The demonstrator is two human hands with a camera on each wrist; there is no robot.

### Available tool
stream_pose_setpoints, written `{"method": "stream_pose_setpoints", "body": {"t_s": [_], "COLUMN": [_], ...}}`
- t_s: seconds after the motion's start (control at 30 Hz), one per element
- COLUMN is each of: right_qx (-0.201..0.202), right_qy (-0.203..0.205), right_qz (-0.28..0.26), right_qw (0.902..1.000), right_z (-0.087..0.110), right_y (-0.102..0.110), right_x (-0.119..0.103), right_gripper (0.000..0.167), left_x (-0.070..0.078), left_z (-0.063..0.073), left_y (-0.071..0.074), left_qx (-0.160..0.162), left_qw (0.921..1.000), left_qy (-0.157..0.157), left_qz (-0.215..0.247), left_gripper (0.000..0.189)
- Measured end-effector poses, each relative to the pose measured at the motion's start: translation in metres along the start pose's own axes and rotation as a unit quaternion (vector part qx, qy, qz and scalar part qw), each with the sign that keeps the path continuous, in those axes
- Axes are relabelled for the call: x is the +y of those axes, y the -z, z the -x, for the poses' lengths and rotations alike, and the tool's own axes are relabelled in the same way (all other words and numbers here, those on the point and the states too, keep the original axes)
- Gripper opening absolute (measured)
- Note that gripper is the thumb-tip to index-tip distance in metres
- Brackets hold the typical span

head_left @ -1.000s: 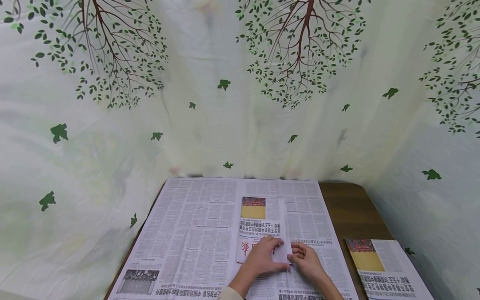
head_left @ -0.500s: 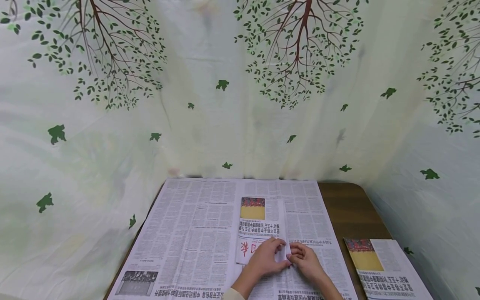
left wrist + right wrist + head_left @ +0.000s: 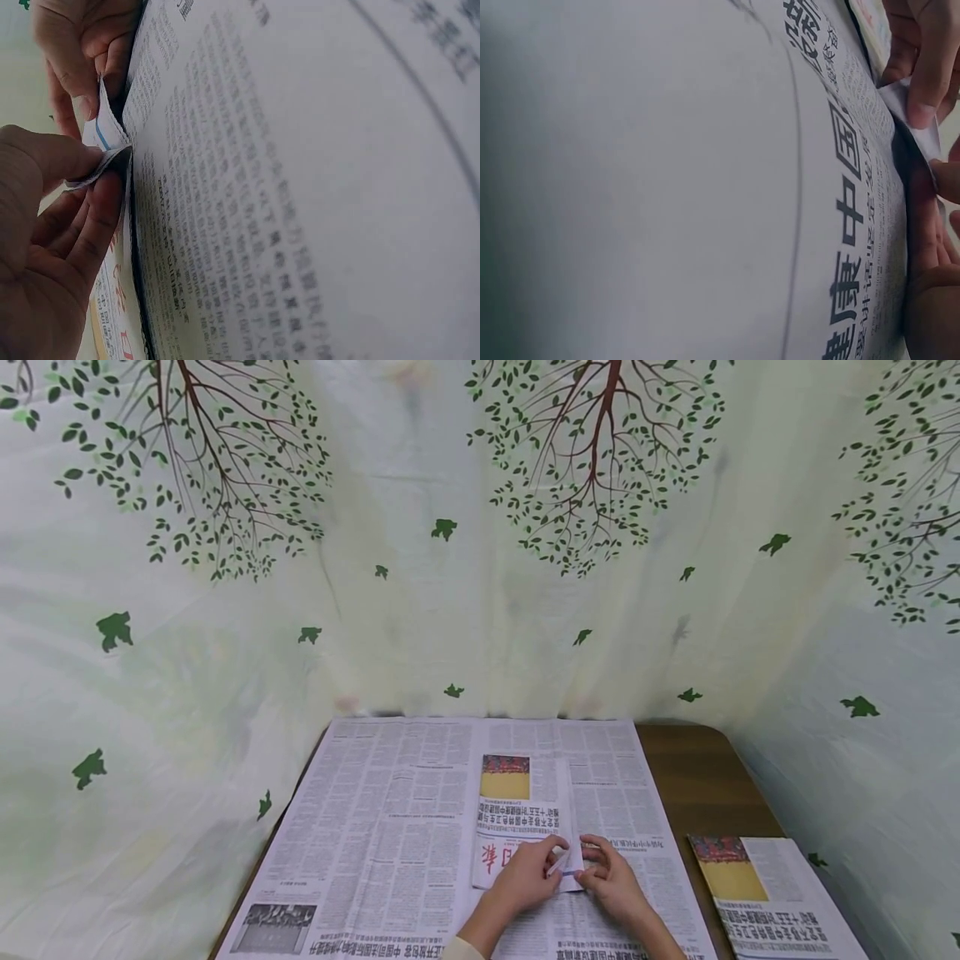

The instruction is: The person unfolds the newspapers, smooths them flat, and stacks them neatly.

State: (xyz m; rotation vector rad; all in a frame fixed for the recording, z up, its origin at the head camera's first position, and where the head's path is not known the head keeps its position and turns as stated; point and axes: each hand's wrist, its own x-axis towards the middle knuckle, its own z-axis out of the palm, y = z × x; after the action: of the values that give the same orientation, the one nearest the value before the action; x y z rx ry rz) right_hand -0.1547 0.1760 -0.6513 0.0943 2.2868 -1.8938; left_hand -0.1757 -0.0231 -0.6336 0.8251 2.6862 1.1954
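Observation:
A folded newspaper [image 3: 519,820] with red characters and a red-and-yellow picture lies on a spread newspaper sheet [image 3: 420,843]. Both hands are at its near right corner. My left hand [image 3: 521,878] pinches a raised flap [image 3: 109,124] of it between thumb and fingers, the paper bent up from the layers below. Across from it, my right hand [image 3: 617,883] holds the right edge of the same corner between thumb and curled fingers. In the right wrist view the flap [image 3: 915,124] stretches between the two hands. Part of the corner is hidden behind the fingers.
Another folded newspaper [image 3: 776,893] with the same picture lies at the right edge of the brown table [image 3: 693,777]. The spread sheet covers most of the tabletop. A pale curtain [image 3: 420,635] printed with trees and leaves hangs behind and around it.
My left hand has shifted slightly left from the corner, lifting the flap so that a blue line shows under it. The right hand's index finger has risen a little; the folded newspaper stays in place.

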Motion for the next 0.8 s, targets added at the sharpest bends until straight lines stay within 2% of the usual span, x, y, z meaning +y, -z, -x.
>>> {"method": "stream_pose_setpoints", "body": {"t_s": [0.23, 0.43, 0.57, 0.8], "right_qx": [-0.022, -0.026, -0.011, 0.001], "right_qy": [0.007, 0.009, 0.016, 0.004], "right_qz": [0.032, 0.058, 0.075, 0.084], "right_qw": [0.9992, 0.9979, 0.997, 0.9964], "right_z": [0.0, 0.0, 0.0, 0.001], "right_y": [0.003, 0.003, 0.004, 0.003], "right_x": [0.0, -0.001, -0.004, -0.006], "right_gripper": [0.056, 0.054, 0.053, 0.054], "left_x": [0.001, 0.002, 0.001, -0.004], "left_z": [0.0, 0.002, 0.002, 0.006], "left_y": [0.004, 0.009, 0.013, 0.022], "left_qx": [-0.026, -0.044, -0.03, -0.004], "left_qw": [0.9991, 0.9983, 0.999, 0.9995], "left_qy": [-0.017, -0.007, -0.004, 0.024], "left_qz": [-0.028, -0.038, -0.034, 0.022], "left_gripper": [0.03, 0.029, 0.028, 0.022]}}
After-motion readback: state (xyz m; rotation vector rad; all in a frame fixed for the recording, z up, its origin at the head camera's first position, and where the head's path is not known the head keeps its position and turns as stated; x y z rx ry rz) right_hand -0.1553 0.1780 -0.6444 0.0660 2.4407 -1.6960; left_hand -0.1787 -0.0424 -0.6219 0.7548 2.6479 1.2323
